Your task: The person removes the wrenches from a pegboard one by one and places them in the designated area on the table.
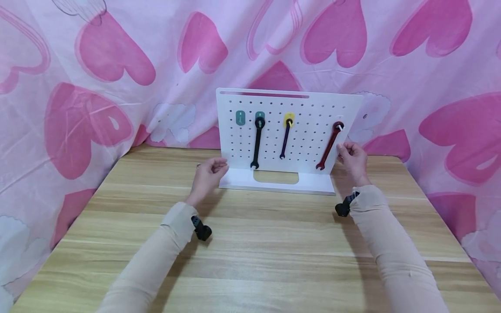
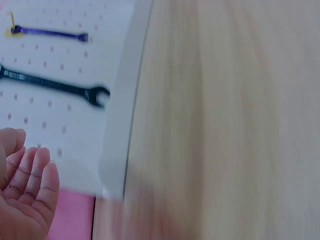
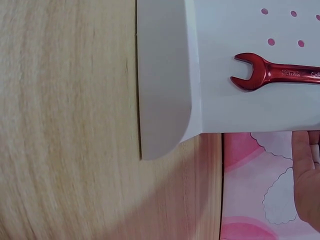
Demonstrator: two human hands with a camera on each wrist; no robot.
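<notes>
A white pegboard (image 1: 313,143) stands on its foot on the table, with wrenches hung on it: a black wrench (image 1: 257,141), a small purple wrench (image 1: 286,139) and a red wrench (image 1: 329,145). Beside the board's left edge is my left hand (image 1: 210,176). Its fingers are loosely bent, with nothing in the palm in the left wrist view. At the opposite side, my right hand (image 1: 354,161) has its fingertips right at the board's right edge, near the red wrench. The right wrist view catches only part of this hand, just past the edge.
A green label (image 1: 240,118) sits on the board at the upper left, without a wrench. The foot has an oblong cutout (image 1: 275,177). Wood-grain table (image 1: 270,252) extends in front, and a pink heart-patterned curtain (image 1: 164,56) hangs close behind the board.
</notes>
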